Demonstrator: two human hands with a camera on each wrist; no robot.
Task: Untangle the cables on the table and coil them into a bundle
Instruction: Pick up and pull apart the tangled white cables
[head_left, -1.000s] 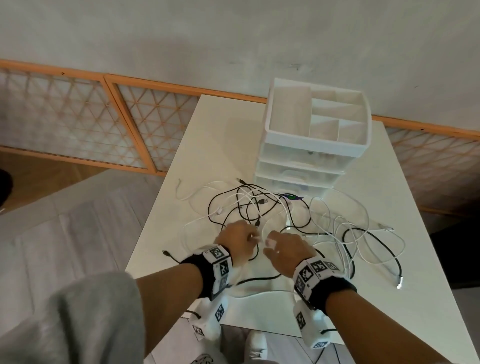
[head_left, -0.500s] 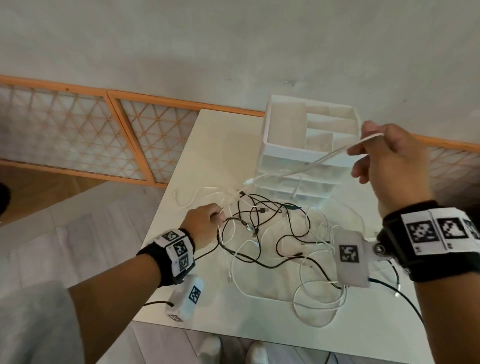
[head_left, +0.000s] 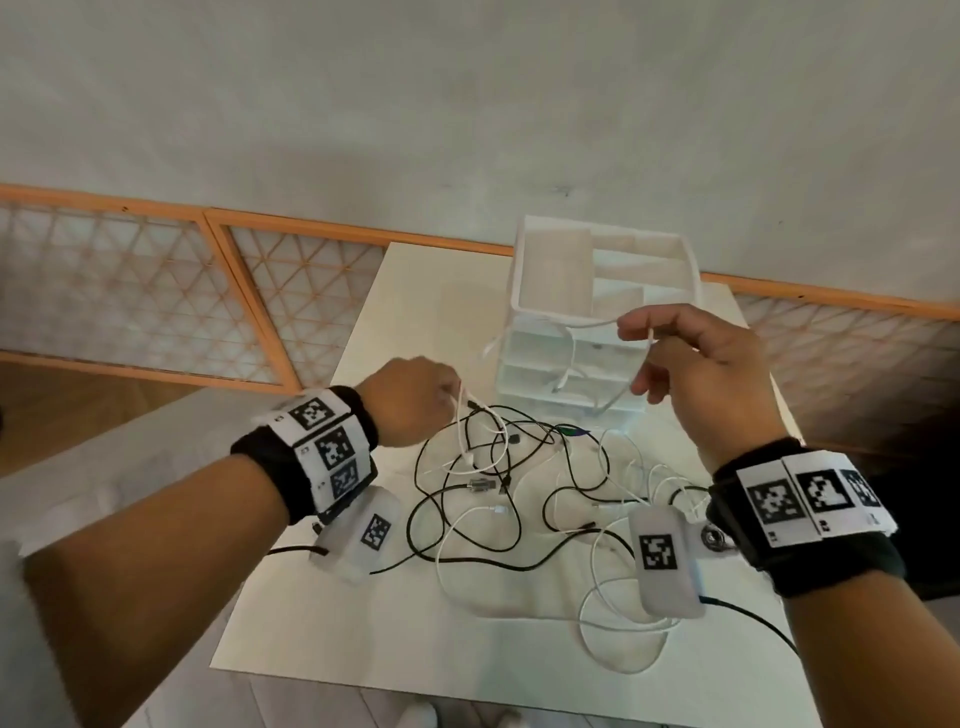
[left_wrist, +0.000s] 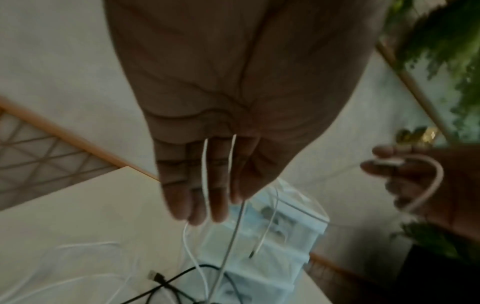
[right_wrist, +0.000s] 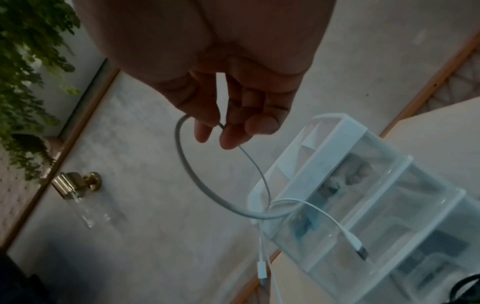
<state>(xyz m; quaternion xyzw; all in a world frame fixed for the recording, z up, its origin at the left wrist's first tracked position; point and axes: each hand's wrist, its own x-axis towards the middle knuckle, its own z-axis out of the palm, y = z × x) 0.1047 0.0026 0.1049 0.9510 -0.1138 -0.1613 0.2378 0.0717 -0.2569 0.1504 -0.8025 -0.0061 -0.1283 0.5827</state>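
A tangle of black and white cables (head_left: 519, 493) lies in the middle of the white table (head_left: 363, 623). My left hand (head_left: 452, 395) is lifted above the tangle's left side and grips white cable strands (left_wrist: 205, 174) that run between its fingers down to the pile. My right hand (head_left: 644, 338) is raised in front of the drawer unit and pinches a white cable (head_left: 587, 325) between thumb and fingers. In the right wrist view that white cable (right_wrist: 187, 170) curves into a loop below the right hand (right_wrist: 226, 131), with two plug ends (right_wrist: 359, 250) hanging free.
A white drawer organiser (head_left: 602, 291) with open top compartments stands at the back of the table, right behind the cables. Bare tabletop shows to the left and at the front edge. Wooden lattice panels (head_left: 130, 301) line the wall behind.
Both hands were together on the tangle a second ago. The right hand pulled a white cable up and right, then came back lower so the cable hangs slack. The left hand rose off the table holding white strands.
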